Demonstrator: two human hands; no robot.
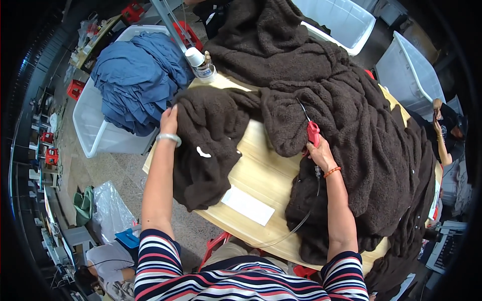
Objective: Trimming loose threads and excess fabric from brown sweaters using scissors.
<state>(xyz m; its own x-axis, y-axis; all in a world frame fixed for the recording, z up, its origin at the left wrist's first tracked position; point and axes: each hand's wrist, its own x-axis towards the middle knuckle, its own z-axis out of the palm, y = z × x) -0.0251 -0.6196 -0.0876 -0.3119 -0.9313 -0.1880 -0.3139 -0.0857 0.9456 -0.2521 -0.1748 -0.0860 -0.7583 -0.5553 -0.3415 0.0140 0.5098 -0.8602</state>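
Note:
Dark brown fleecy fabric (326, 75) lies heaped over the wooden table. At the left edge my left hand (169, 119) is closed on a brown fleece garment (211, 135) that bears a small white label (203, 152). My right hand (321, 153) grips a red air blow gun (313, 132), its thin metal nozzle pointing up and left over the fleece. From the gun's lower end a clear hose (301, 223) curves down across the table's near edge. Between the hands the pale wooden tabletop (266, 160) shows.
A white paper sheet (248, 204) lies near the front edge. Beyond my left hand stands a white-capped bottle (200, 64). Blue cloth (135, 75) fills a white bin (90, 125) at left. More white bins (409, 70) stand behind. A person (447, 125) is at far right, another (108, 261) at lower left.

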